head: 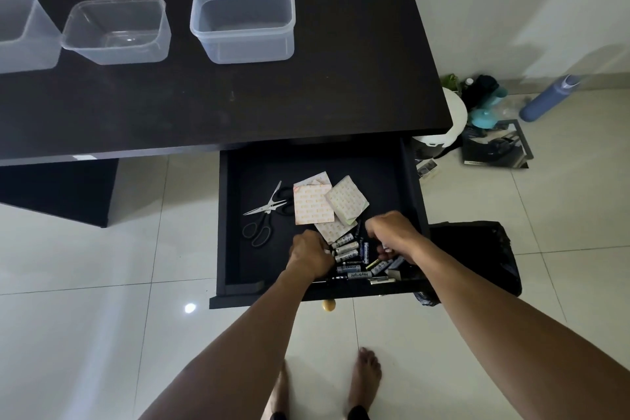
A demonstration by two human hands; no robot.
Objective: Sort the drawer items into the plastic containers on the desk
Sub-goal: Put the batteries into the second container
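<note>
**In the drawer, both hands at the batteries**

On the dark desk three clear plastic tubs stood in a row. The left tub was cut by the frame edge, the middle tub sat close against it, and the right tub stood apart from both. Below the desk's right end the drawer was pulled out, and it held all the items to sort.

The left hand and right hand reached into its near part, one on each side of the batteries. Both had fingers curled down into the pile. Whether either pinched a battery could not be told.

Behind the hands lay a few overlapping patterned sheets. Just left of them lay scissors, blades parted. The batteries lay loose, mostly side by side, near the drawer's front wall. One label read "Heybright". Another just behind it looked like "INTERNOX", though not clearly. The other print was too small to read.
</note>
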